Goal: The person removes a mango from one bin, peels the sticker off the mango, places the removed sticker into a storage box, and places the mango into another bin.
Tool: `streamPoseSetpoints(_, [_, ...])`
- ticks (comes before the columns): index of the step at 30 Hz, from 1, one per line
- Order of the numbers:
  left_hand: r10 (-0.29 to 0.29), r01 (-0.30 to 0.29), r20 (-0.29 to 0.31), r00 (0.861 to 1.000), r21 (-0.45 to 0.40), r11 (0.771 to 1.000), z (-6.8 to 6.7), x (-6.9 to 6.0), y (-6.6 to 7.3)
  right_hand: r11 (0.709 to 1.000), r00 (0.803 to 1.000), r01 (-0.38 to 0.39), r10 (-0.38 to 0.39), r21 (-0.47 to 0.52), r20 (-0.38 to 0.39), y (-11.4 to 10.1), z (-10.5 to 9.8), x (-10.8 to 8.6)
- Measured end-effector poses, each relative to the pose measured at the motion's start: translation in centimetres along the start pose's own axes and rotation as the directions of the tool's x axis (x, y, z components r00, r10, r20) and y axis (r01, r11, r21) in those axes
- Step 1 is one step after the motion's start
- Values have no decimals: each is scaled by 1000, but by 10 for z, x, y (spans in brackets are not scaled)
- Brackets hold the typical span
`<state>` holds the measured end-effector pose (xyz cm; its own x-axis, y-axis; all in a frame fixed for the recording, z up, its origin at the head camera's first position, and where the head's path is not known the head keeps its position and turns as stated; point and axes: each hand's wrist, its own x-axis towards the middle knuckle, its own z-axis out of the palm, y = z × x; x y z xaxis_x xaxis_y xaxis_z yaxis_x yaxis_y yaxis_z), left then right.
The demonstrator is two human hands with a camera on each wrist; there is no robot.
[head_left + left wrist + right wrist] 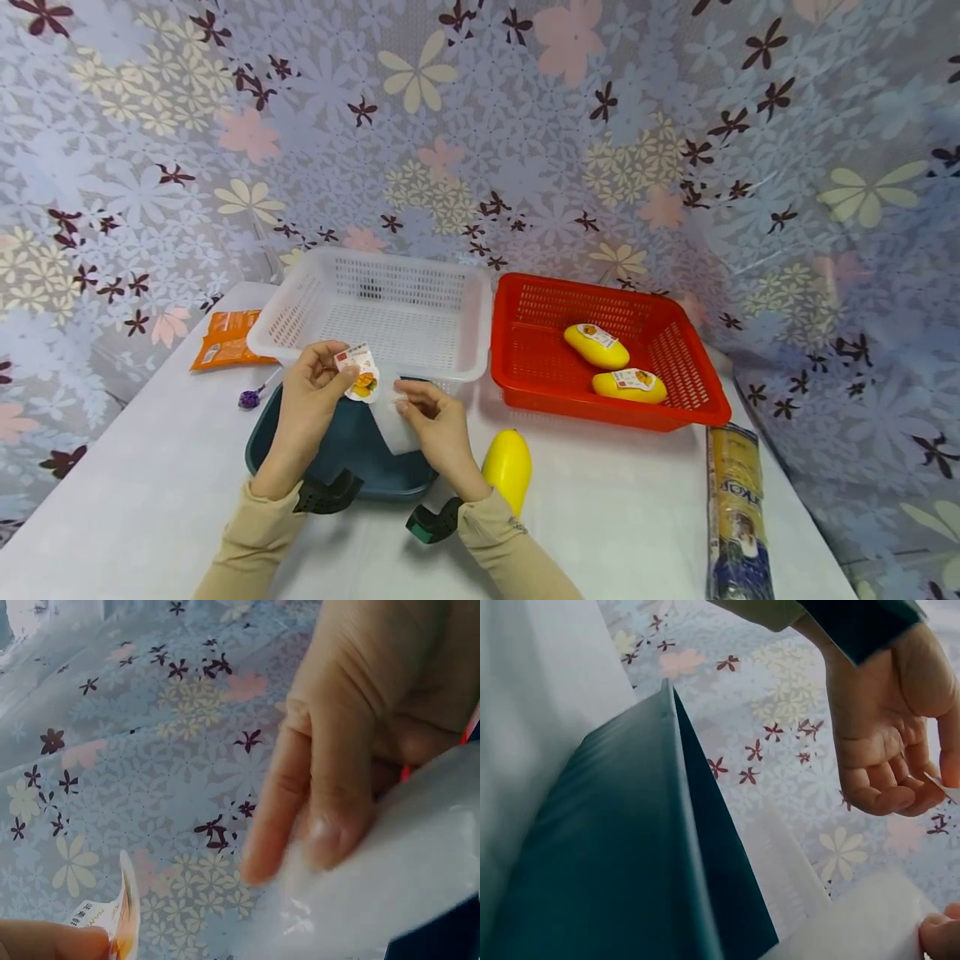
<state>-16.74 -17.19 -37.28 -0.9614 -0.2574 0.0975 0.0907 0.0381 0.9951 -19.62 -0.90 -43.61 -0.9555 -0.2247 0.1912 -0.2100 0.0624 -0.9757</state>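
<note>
Between thumb and fingers, my left hand (309, 408) pinches a white sticker (358, 372) with a mango picture, seen curved from the side in the left wrist view (127, 911). My right hand (444, 429) grips a translucent white backing sheet (393, 421), whose glossy surface fills the lower right of the left wrist view. Sticker and sheet are apart. Both hands are above a dark teal bin (341, 450). Beside my right wrist lies a yellow mango (508, 467) with no sticker visible, partly hidden by the sleeve.
Two mangoes (597, 346) with stickers lie in a red basket (517, 383). Left of it stands a white basket (468, 333). An orange packet (228, 340) and a purple lollipop (250, 399) lie at the left; a yellow and blue packet (738, 508) lies at the right.
</note>
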Motion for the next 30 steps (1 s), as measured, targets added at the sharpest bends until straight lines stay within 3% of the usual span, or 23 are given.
streamPoseSetpoints(7, [-30,30,44,999,3,1000,17,-5,-1,996,998,-52,53,77,-15,3,-27,-12])
streamPoseSetpoints(16, [-36,39,154,987,-17,999,42,-15,-15,951,974,-224,227,213,13,4,-50,-23])
streamPoseSetpoints(20, [-27,26,161,987,9,1000,48,-20,-18,951,974,-227,224,212,37,4,-51,-24])
streamPoseSetpoints(24, [-13,7,131,991,48,999,50,-22,-18,956,977,-212,207,201,42,4,-49,-25])
streamPoseSetpoints(30, [-31,29,93,995,22,999,53,-24,-16,967,985,-173,167,187,46,3,-46,-28])
